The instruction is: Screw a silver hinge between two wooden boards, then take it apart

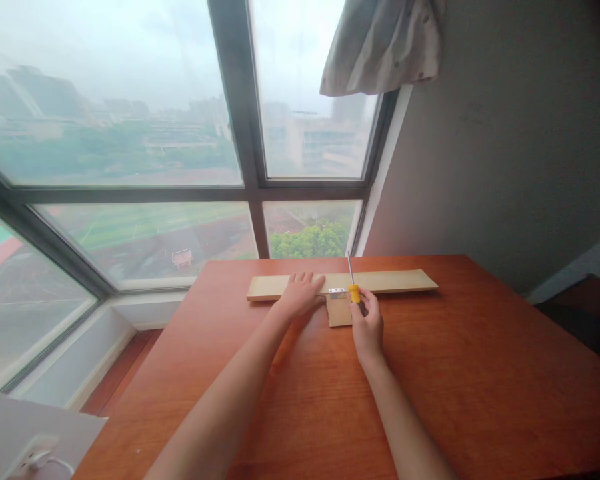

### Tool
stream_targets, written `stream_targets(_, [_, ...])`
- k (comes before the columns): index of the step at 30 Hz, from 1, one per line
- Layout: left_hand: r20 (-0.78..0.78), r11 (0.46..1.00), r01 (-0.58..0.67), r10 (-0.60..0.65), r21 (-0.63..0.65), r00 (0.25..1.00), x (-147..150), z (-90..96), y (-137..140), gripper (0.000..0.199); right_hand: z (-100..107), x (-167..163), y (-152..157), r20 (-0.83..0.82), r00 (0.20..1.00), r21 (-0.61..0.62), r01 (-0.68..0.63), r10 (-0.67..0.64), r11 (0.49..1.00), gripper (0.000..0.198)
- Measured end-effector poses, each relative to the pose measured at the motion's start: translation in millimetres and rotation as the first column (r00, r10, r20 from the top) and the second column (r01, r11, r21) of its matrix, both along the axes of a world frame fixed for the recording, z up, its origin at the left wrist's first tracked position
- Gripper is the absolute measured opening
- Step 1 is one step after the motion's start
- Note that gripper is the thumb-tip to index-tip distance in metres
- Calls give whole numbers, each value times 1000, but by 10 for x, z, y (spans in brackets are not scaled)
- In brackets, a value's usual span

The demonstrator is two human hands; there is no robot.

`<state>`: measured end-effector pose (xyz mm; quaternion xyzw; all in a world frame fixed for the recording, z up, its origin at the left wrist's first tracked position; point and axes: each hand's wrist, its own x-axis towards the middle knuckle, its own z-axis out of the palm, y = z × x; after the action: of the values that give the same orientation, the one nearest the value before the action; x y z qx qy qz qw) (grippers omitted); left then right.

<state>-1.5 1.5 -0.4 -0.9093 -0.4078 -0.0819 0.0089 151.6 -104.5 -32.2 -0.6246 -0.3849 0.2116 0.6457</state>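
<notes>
A long pale wooden board (400, 281) lies across the far part of the reddish wooden table (480, 373). A short wooden piece (338, 315) butts against its near edge, and a small metal hinge (337, 293) bridges the two. My left hand (298, 294) lies flat on the long board, just left of the hinge. My right hand (366, 325) grips a screwdriver with a yellow handle (354, 293); its metal shaft (351, 268) points up and away, right of the hinge.
A large window (180, 167) with dark frames stands behind the table. A curtain (380, 47) hangs bunched at the top right, beside a grey wall (520, 147). A white charger or plug (33, 457) lies on a surface at the bottom left.
</notes>
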Motion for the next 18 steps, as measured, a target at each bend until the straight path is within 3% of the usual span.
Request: stream_targets(18, [11, 992, 34, -33, -122, 999, -566, 274, -557, 43, 211, -85, -94, -124, 985, 76, -110, 119, 991, 47])
